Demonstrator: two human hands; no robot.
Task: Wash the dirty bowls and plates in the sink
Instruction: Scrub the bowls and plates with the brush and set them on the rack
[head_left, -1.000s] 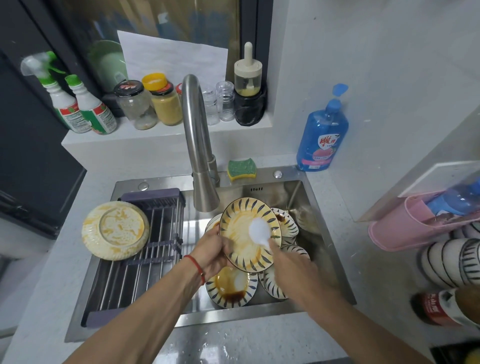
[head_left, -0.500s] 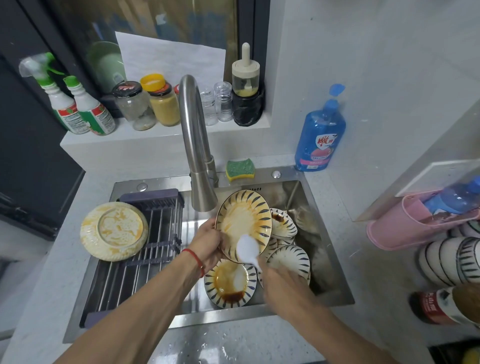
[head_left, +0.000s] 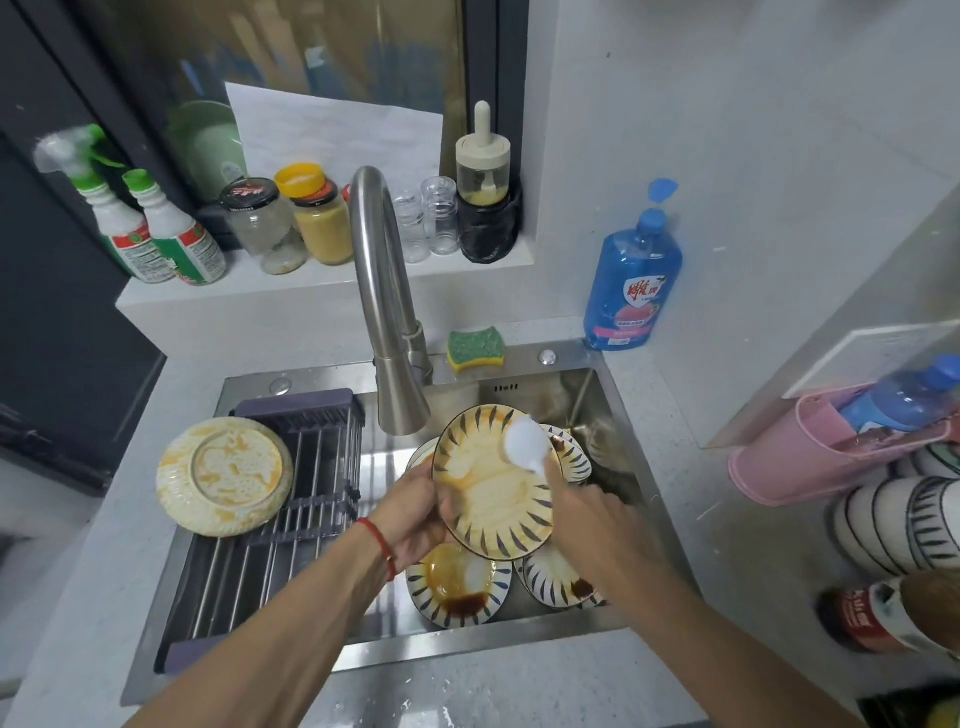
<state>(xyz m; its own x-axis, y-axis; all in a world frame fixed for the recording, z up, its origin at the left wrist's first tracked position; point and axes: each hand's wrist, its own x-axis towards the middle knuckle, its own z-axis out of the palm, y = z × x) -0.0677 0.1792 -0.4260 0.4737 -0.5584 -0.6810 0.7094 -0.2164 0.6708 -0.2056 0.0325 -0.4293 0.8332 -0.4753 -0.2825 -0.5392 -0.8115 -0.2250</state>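
At frame centre, the left hand (head_left: 415, 514) gripped the rim of a sauce-smeared blue-striped ceramic plate (head_left: 493, 483) over the steel sink (head_left: 613, 415), while the right hand (head_left: 587, 514) pinched a white scrubber (head_left: 525, 444) against it. Several stained striped bowls (head_left: 457, 584) below remained unwashed; one soapy upturned plate (head_left: 226, 475) sat on the rack at left.

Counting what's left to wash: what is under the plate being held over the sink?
Under the held plate, dirty striped bowls lie in the sink, two with dark sauce. More rims show behind it. The plate and both hands cover the rest, so no full count.
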